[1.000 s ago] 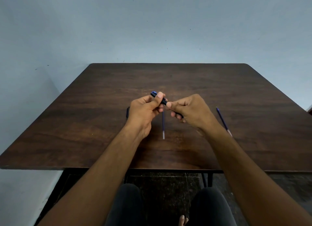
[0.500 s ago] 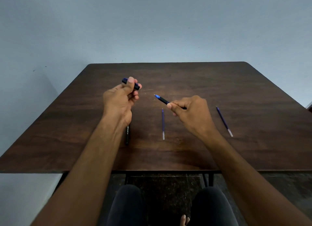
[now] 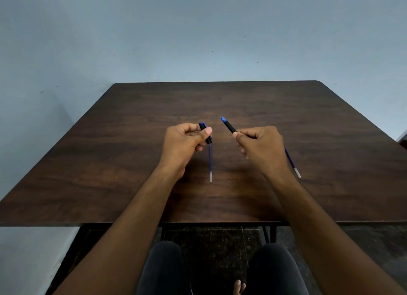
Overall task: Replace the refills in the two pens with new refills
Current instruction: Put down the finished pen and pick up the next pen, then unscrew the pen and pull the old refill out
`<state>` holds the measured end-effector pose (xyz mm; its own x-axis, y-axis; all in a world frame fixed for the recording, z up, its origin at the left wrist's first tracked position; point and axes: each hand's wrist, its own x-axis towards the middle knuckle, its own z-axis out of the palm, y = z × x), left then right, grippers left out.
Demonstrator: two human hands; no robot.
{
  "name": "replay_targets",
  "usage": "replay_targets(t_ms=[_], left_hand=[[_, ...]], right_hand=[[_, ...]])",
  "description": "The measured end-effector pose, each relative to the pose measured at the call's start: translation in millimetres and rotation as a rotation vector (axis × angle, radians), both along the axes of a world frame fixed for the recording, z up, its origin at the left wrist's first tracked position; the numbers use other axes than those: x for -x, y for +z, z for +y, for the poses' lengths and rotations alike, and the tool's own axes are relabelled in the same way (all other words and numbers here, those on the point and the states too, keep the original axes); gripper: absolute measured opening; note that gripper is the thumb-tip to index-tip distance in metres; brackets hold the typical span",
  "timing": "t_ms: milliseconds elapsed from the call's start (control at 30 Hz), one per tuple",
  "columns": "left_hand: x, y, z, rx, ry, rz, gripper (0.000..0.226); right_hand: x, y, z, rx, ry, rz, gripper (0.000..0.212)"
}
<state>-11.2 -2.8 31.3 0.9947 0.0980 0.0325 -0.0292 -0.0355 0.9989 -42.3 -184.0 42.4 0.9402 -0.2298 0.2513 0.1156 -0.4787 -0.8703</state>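
Observation:
My left hand (image 3: 186,143) is closed on a dark blue pen cap (image 3: 205,133), held just above the table. My right hand (image 3: 261,147) grips an uncapped black pen (image 3: 228,125), whose blue tip points up and to the left. The cap and the pen tip are a short gap apart. One blue refill with a clear end (image 3: 210,165) lies on the table between my hands, running towards me. A second refill (image 3: 293,165) lies to the right, its far end hidden behind my right hand. No second pen is visible.
The dark wooden table (image 3: 220,96) stands against a pale blue wall. Its front edge is close to my knees, and its left edge runs near the side wall. My forearms cover part of the near table surface.
The cap came off the pen as my hands parted. My left hand swung out left with the cap and has now come back towards the centre. My right hand kept the pen.

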Motion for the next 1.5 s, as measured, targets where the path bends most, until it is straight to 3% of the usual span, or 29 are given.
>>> replay_targets(t_ms=[167,300,500,667,967,1133,1267,1400,1500], left_hand=[[-4.8,-4.0,-10.2,-0.134,-0.050,0.102,0.010],[-8.8,-6.4,-19.7,-0.283,-0.079,0.138,0.025],[-19.0,4.3,-38.7,-0.601,-0.027,0.096,0.024],[-27.1,12.4,-53.7,-0.785,-0.059,0.142,0.026],[-31.1,10.4,-59.4,-0.899,-0.089,0.146,0.037],[-20.4,2.9,-40.9,-0.709,-0.016,-0.094,0.026],[-10.8,-5.8,-18.8,-0.505,0.009,-0.261,0.016],[-6.5,-15.8,-7.2,-0.107,-0.052,-0.103,0.014],[-4.9,-17.0,-2.5,0.249,-0.198,0.043,0.024]], right_hand=[[3.2,0.1,-9.7,-0.100,-0.029,0.009,0.006],[4.8,-2.0,-12.5,-0.103,-0.020,0.056,0.006],[5.1,-5.0,-13.9,-0.106,-0.049,0.050,0.011],[3.7,-7.7,-15.1,-0.078,-0.068,0.029,0.028],[1.6,-12.2,-20.4,-0.067,-0.070,0.023,0.021],[3.5,-12.5,-20.0,-0.047,-0.023,0.037,0.022],[3.8,-13.3,-13.4,-0.014,0.102,0.036,0.007],[-2.1,-14.5,-3.1,0.052,0.160,0.018,0.009],[-5.9,-14.4,4.9,-0.033,0.228,0.017,0.008]])
